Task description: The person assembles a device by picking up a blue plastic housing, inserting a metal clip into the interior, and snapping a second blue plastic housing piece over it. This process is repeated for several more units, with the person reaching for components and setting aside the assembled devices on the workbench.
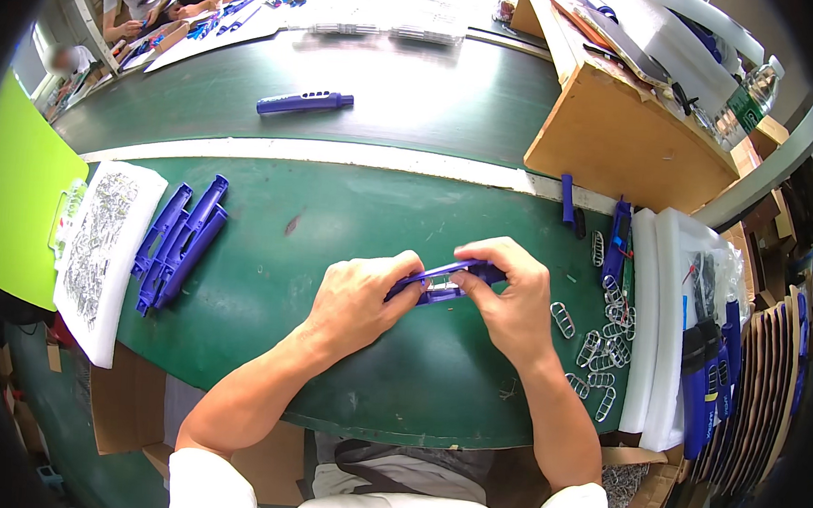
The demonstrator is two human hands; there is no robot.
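Note:
Above the middle of the green table, a blue plastic casing (pixel 485 273) is held level between my two hands. My left hand (pixel 353 306) grips its left end, thumb and fingers closed on it. On the other end are the closed fingers of my right hand (pixel 519 301), with the thumb pressing at the opening in the middle. A shiny clear or silvery piece (pixel 439 284) shows in that opening; its outline is partly covered by my fingers. To the right of my right hand lie several oval slotted frames (pixel 616 313), silvery or clear.
Blue casing shells (pixel 187 238) lie on the left, beside a white foam tray (pixel 108 326) of small metal parts. A closed blue device (pixel 305 102) rests beyond the white strip. Foam slabs (pixel 651 359) and a wooden box (pixel 629 137) stand right. Other people sit far left.

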